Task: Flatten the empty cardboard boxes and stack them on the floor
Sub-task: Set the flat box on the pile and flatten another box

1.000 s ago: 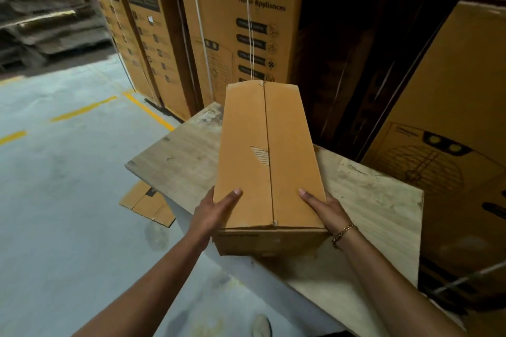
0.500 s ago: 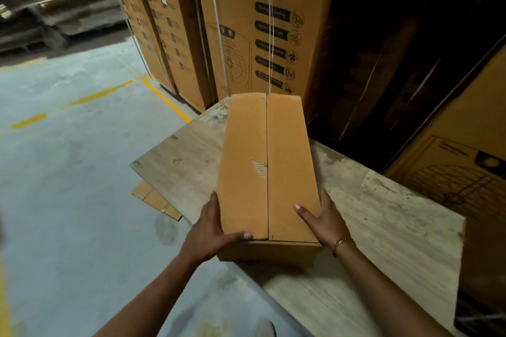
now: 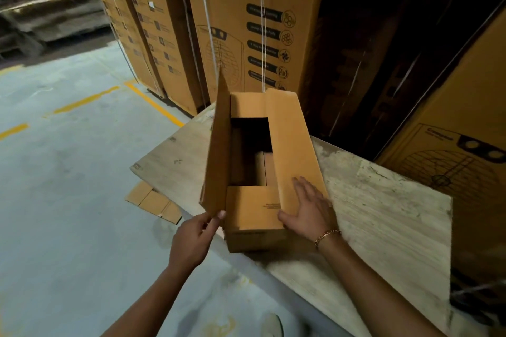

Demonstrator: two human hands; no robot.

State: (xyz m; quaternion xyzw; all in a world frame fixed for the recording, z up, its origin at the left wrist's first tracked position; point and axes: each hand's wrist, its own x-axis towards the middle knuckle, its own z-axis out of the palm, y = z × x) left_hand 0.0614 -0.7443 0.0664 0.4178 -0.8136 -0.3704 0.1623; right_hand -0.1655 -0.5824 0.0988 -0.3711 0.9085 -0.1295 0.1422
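Note:
A long plain cardboard box (image 3: 257, 235) lies on the wooden table (image 3: 383, 213), its near end at the table's front edge. Its left top flap (image 3: 217, 150) stands upright, and my left hand (image 3: 193, 241) pinches that flap's near corner. The right top flap (image 3: 290, 142) lies flat, with my right hand (image 3: 309, 208) resting on its near part, fingers spread. Through the opening I see a dark, empty inside and two short end flaps folded in. A flattened piece of cardboard (image 3: 154, 202) lies on the floor under the table's left edge.
Tall strapped Crompton cartons (image 3: 254, 27) stand right behind the table and along the left (image 3: 145, 30); another (image 3: 451, 161) leans at the right. Stacked flat cardboard (image 3: 46, 11) sits far left. The grey floor (image 3: 68, 186) has yellow lines. My shoe (image 3: 272, 324) shows below.
The box was closed with both hands at its near end. Now my left hand has lifted the left flap upright, exposing the inside; my right hand stays on the right flap.

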